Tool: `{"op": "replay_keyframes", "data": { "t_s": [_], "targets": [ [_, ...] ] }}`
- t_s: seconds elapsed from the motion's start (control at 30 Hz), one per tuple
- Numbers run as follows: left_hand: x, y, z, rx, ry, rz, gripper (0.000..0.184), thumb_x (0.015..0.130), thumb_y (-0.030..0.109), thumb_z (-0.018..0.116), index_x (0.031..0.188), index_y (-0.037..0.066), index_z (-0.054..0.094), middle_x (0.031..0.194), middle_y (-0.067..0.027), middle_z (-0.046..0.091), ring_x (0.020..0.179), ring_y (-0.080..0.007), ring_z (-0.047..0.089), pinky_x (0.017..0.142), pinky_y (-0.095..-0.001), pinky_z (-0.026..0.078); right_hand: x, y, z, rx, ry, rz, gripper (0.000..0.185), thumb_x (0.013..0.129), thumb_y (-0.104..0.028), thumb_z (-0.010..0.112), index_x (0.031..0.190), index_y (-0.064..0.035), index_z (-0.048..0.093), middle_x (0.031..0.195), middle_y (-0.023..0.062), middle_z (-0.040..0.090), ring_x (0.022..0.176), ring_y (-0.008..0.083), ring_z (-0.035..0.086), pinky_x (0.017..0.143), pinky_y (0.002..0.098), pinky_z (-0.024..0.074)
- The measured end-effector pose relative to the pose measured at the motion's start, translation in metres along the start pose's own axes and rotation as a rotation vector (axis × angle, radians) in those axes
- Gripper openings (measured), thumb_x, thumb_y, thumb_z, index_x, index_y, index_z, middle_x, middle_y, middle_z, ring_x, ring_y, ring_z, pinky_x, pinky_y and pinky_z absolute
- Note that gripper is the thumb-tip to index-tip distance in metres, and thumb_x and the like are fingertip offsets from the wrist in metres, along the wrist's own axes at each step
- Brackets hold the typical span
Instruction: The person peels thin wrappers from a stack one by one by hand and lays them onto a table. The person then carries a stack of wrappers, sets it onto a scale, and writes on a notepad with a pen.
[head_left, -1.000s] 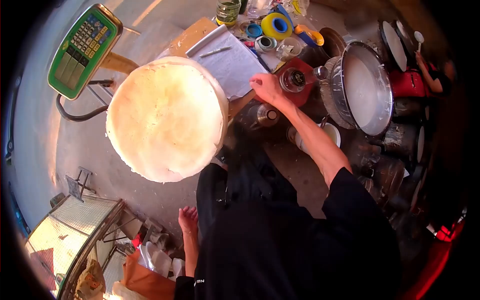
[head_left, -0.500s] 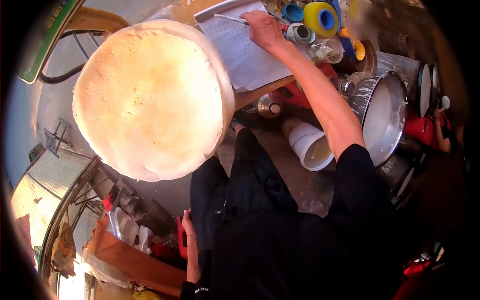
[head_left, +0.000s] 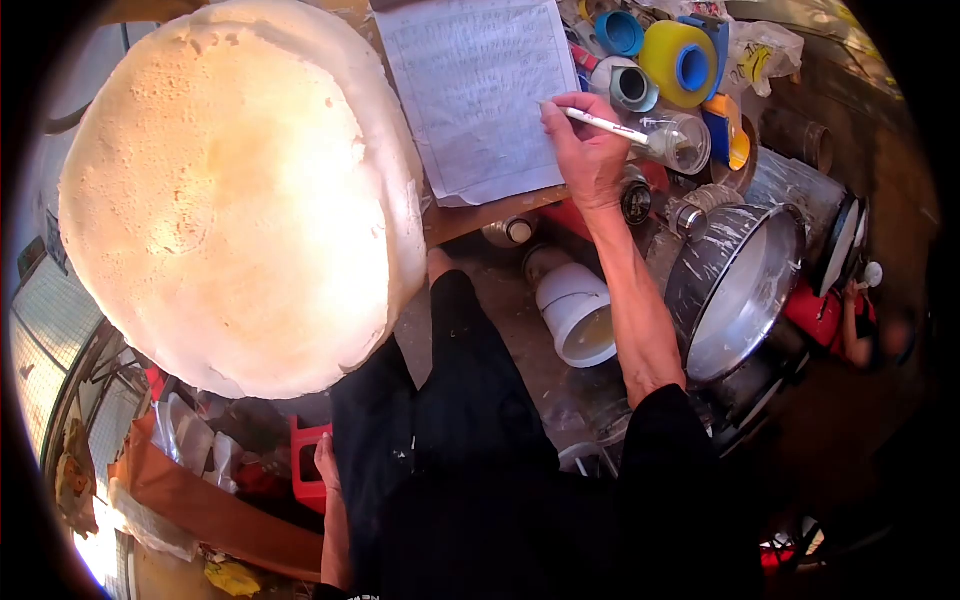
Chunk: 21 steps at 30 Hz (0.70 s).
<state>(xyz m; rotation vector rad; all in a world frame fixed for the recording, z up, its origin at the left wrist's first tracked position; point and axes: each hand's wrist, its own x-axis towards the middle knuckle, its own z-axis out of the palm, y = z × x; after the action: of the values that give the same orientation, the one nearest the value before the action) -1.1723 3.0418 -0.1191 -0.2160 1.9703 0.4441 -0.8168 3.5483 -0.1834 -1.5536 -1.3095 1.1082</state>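
Note:
My right hand (head_left: 592, 160) is closed around a white pen (head_left: 608, 125), which lies nearly level with its tip pointing left at the right edge of a sheet of paper (head_left: 475, 95). Rows of handwriting cover the sheet, which rests on a wooden tabletop (head_left: 470, 222). Left of the paper looms a large round pale slab (head_left: 235, 200) with a rough, pitted top, close to the camera. Down by my left thigh hangs my left hand (head_left: 327, 466), fingers loosely stretched and partly hidden, beside a red plastic stool or crate (head_left: 308, 460).
Right of the paper stand a yellow tape roll (head_left: 660, 65), a blue tape roll (head_left: 618, 33) and a clear jar (head_left: 685, 145). Lower right are a white bucket (head_left: 572, 300) and a large splattered metal basin (head_left: 690, 285). Another person in red (head_left: 830, 315) is at far right.
My right hand has moved off the upper part of the paper to its right edge, with the pen still in it. The whole view has shifted; the slab appears farther left.

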Motion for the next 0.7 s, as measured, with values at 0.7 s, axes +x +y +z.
{"op": "replay_keyframes", "data": {
  "t_s": [0.7],
  "targets": [
    [-0.004,-0.006,0.016,-0.110,0.049,-0.122,0.025,0.095,0.026,0.053,0.087,0.004,0.062,0.084,0.0011,0.062,0.074,-0.0070,0.053,0.066,-0.0201,0.043,0.000,0.040,0.012,-0.212,0.069,-0.448,0.012,0.076,-0.001,0.071,0.084,-0.0013,0.061,0.080,0.0102,0.066,0.068,0.0169,0.063,0.060,0.0252,0.0503]
  ]
}}
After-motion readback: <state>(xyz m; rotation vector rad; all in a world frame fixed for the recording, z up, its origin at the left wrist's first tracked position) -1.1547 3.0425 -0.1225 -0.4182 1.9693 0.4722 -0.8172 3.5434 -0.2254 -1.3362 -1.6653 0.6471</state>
